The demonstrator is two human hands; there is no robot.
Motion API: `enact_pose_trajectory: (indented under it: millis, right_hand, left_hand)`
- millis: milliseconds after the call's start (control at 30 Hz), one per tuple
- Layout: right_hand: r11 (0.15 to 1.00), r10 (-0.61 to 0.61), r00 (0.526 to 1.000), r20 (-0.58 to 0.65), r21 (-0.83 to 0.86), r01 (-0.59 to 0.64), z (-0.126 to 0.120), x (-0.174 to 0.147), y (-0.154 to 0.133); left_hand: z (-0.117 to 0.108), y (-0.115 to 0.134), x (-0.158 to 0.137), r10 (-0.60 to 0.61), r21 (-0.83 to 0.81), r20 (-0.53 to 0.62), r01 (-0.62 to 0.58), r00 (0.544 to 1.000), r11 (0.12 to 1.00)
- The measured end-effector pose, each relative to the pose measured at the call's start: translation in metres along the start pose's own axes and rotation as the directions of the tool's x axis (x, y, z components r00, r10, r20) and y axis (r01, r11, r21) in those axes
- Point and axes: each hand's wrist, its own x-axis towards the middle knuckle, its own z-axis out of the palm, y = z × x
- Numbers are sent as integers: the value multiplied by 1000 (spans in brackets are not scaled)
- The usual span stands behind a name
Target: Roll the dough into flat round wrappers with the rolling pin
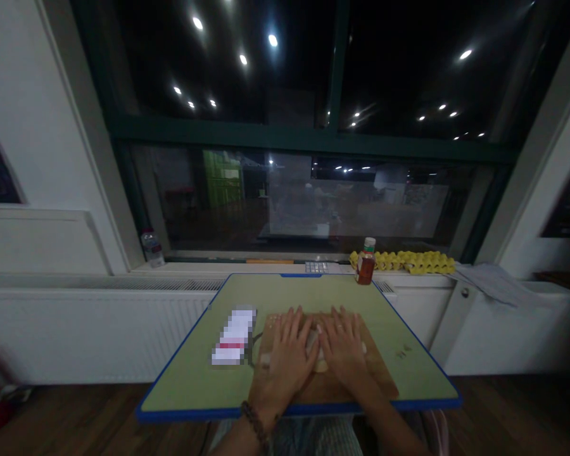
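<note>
Side by side, both hands lie palm down over a wooden board [377, 373] on the small table. My left hand [289, 348], with a beaded bracelet at its wrist, has its fingers stretched forward and apart. Fingers also extended, my right hand [344, 345] rests just beside it, the thumbs nearly meeting. Pale material [312, 342] shows between the hands, and whitish ends stick out at either side; the palms cover most of it, so its kind is unclear. A small pale yellowish piece [321, 365] lies on the board between the wrists.
The green table [190, 380] has a blue rim. A blurred-out phone-like slab [234, 337] lies left of the board. A bottle of reddish-brown liquid [365, 266] stands at the back right corner. Behind are a sill with a clear bottle [152, 249], yellow egg-crate trays [408, 261] and a radiator [99, 335].
</note>
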Motion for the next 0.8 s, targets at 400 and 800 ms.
enact_pose_trajectory:
  millis: [400,800]
  right_hand:
    - [990,115,981,157,62,-126,17,59,-1]
    - [955,-191,980,55,239,173,-10,-24,9]
  left_hand:
    - [11,-11,48,-130,39,-105,135,986,990]
    - [-4,-10,-24,133,82,-161,-121,978,989]
